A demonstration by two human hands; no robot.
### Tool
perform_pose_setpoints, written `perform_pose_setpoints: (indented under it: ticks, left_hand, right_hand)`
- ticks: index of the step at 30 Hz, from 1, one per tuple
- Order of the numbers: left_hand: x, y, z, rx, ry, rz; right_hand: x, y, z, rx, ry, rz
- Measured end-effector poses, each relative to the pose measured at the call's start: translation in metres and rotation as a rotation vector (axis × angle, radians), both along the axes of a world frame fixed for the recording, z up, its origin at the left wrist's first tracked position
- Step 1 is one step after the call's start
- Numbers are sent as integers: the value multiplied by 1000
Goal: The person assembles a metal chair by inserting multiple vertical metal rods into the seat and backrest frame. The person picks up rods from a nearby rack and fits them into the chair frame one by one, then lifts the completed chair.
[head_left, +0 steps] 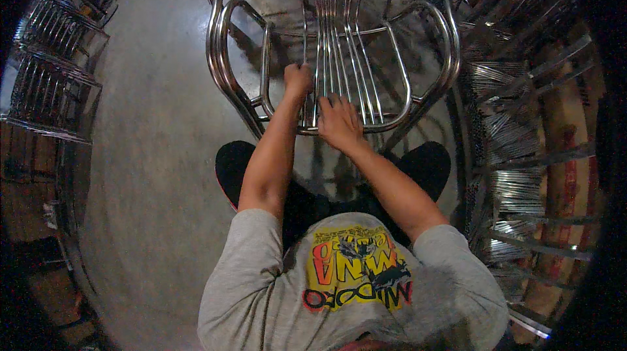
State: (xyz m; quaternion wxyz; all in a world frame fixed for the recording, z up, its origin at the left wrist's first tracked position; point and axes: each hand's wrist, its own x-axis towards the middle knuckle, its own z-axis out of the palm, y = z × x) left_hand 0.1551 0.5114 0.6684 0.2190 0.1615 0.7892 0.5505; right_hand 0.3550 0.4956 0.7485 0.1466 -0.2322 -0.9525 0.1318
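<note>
Head view: a shiny tubular metal armchair is on the grey floor, facing the person. The left hand has its fingers clamped around a metal rod; the right hand rests, fingers slightly apart, on the seat rods.

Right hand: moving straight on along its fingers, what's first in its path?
Likely the chrome seat rods, directly ahead of the right hand; depth is unclear, so it could skim above them.
</note>
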Motion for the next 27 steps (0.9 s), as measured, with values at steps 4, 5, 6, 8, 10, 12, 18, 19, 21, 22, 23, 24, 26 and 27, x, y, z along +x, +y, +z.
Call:
perform_pose_setpoints:
  ticks: [4,5,6,8,10,12,18,19,21,22,23,24,26,27]
  left_hand:
    - [5,13,-2,-136,192,17]
    - [6,11,-1,-201,252,-20]
    - [6,8,-1,-175,215,-17]
    - [3,-1,1,-144,90,-85]
    - [8,-2,1,-233,229,-41]
    - [31,13,-2,-232,263,-71]
    - [203,95,-18,-90,103,-331]
    - [227,89,-22,-164,459,-408]
    - [216,57,-26,-347,940,-740]
    - [195,35,-28,-446,1046,-711]
    - [171,15,-32,-463,1033,-646]
    - [146,-7,-38,-248,837,-475]
    - [109,-23,-55,34,100,-145]
    - [100,-26,-63,11,209,-209]
  right_hand:
    - [6,2,8,-44,-60,-2]
    - [5,1,10,-61,-99,-3]
    - [4,0,11,-80,-132,10]
    - [-1,-3,11,-100,-163,20]
    - [3,-3,8,-107,-150,15]
    - [21,5,4,-135,-180,-50]
    - [170,49,14,-57,-161,-408]
    - [187,50,18,-98,-303,-438]
    - [194,44,19,-195,-279,-291]
    - [184,40,16,-239,-238,-268]
    - [183,35,10,-263,17,-120]
    - [178,30,2,-161,156,37]
    - [195,31,-19,36,795,13]
    - [221,40,-28,-49,688,-112]
